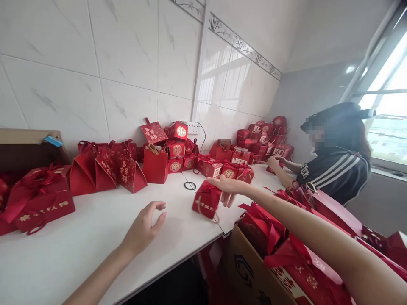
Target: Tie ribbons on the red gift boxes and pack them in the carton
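My right hand (229, 188) reaches across to a small red gift box (206, 203) with gold lettering and a cord handle. Its fingers close on the box's top right side, and the hand partly hides it. The box is tilted at the table's front edge. Over the white table (104, 237), my left hand (144, 224) is empty, with thumb and curved fingers apart. Behind the gift box lies a black ring (190, 185). A row of red gift bags (131, 171) stands beyond my left hand.
An open cardboard carton (246, 262) of ribboned red boxes fills the near right. Stacked red boxes (176, 148) stand by a power strip (193, 127) at the wall. Another person (337, 161) handles a red box at the far right. More red boxes (47, 197) sit left.
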`<state>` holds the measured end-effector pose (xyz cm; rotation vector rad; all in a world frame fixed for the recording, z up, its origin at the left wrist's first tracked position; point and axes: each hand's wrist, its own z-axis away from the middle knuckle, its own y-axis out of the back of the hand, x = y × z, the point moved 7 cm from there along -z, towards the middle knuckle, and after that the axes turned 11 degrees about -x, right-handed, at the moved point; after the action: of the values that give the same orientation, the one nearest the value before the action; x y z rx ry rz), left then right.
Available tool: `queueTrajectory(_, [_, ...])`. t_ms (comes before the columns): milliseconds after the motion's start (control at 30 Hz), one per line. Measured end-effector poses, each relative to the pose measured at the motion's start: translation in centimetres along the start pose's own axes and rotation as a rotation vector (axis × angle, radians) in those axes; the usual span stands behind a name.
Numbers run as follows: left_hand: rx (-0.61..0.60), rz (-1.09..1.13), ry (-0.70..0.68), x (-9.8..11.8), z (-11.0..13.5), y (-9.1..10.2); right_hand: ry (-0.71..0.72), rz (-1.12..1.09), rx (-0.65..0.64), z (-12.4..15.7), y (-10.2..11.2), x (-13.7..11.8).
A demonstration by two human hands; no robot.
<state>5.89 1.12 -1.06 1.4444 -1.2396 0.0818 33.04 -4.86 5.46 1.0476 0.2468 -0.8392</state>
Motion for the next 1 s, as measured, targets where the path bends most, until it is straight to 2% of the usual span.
queueTrajectory(67, [-0.007, 0.097, -0.002, 1.4, 0.5, -1.5, 0.109, 0.053, -0.002, 1.2, -0.4, -1.3])
queueTrajectory(167, [-0.049, 0.191, 0.016, 2.7, 0.6, -3.2, 0.288, 0.307, 0.082, 1.8, -0.1, -2.1])
queueTrajectory(267, [-0.138, 0.256, 0.076, 3.5, -0.4, -4.6, 0.489, 0.430, -0.034, 1.0, -1.7, -1.9])
queueTrajectory(400, [-0.234, 0.486, 0.154, 4.3, -2.3, -6.1, 0.627, 0.341, -0.114, 0.0, -4.5, -1.4])
queueTrajectory(500, [-0.297, 0.616, 0.128, 4.7, -3.0, -6.9, 0.619, 0.272, -0.103, 0.2, -5.7, -1.1])
queueTrajectory(600, [-0.303, 0.639, 0.116, 4.1, -2.9, -6.7, 0.533, 0.215, -0.230, 0.8, -6.9, -0.2])
queueTrajectory(667, [-0.333, 0.646, 0.100, 3.9, -2.7, -6.5, 0.503, 0.226, -0.251, 1.4, -7.3, 0.1])
queueTrajectory(733, [-0.363, 0.627, 0.092, 3.9, -2.3, -6.3, 0.519, 0.288, -0.150, 1.8, -7.3, -0.1])
queueTrajectory(800, [-0.334, 0.555, 0.126, 3.9, -1.9, -5.9, 0.552, 0.325, -0.047, 2.0, -7.5, -0.3])
queueTrajectory(900, [-0.175, 0.382, 0.190, 4.0, -1.2, -4.6, 0.588, 0.289, 0.015, 1.6, -8.3, -0.1])
queueTrajectory(1000, [-0.059, 0.281, 0.164, 4.8, -0.9, -3.3, 0.679, 0.262, 0.121, 1.7, -8.4, -0.4])
